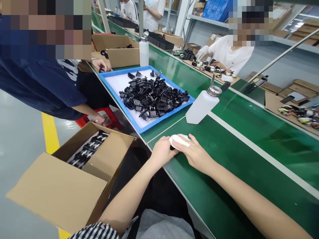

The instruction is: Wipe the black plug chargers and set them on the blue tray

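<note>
Over the near edge of the green bench, my two hands meet. My right hand [196, 155] is closed on a folded white cloth [181, 140], its fingers pressing the cloth toward the other hand. My left hand [161, 152] is closed around a small black part [172, 147]; only a sliver of it shows beneath the cloth, so its kind is hidden. Just beyond the hands stands a white pump bottle [200, 108] with a metal top. Left of that bottle, a blue-rimmed tray [149, 126] holds a heap of black plug adapters [154, 96].
An open cardboard box [99, 159] with rows of black parts stands low at my left. A co-worker in a dark shirt [37, 83] sits beyond it. Another white bottle [144, 51] and a carton [123, 57] stand behind the tray. Across the bench works a person in white [233, 51].
</note>
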`<state>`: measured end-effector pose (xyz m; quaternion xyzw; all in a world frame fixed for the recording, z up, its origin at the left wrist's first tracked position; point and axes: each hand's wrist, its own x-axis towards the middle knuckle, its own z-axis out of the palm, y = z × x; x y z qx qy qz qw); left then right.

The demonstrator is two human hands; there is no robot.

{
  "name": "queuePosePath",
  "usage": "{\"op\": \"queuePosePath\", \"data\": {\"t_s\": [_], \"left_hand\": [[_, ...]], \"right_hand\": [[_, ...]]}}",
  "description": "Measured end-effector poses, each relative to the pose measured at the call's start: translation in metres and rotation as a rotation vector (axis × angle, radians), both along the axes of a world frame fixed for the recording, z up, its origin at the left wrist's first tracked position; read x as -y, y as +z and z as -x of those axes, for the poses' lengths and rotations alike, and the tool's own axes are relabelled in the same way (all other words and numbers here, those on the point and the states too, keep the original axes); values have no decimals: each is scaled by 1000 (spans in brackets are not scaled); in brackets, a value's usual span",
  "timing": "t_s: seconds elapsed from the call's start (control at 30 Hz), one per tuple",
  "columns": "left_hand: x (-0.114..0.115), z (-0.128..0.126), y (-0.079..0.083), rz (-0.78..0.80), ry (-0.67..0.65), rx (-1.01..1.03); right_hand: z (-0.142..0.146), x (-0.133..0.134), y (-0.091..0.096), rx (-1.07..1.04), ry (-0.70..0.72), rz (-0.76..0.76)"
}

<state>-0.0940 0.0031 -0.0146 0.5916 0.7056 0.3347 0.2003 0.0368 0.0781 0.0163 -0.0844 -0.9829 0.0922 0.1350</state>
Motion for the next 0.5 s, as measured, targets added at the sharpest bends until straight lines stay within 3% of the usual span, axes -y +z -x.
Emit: {"op": "queuePosePath", "data": {"t_s": [0.13,0.23,0.3,0.37,0.43,0.5], "left_hand": [[0,-1,1,-4,-33,-21],[-1,-2,1,0,-40,-30],[0,-2,1,3,-41,-33],[0,-1,0,1,-51,-40],[1,0,0,-5,-64,-51],[3,-1,0,-15,-62,-49]], "right_hand": [[-15,-6,-4,68,23,-121],[-20,-8,0,26,-28,-2],[-19,-11,5,-75,-175,161],[-17,-19,11,-186,-413,367],[-18,-31,17,-171,-599,546],[-18,-44,22,-29,-690,508]]}}
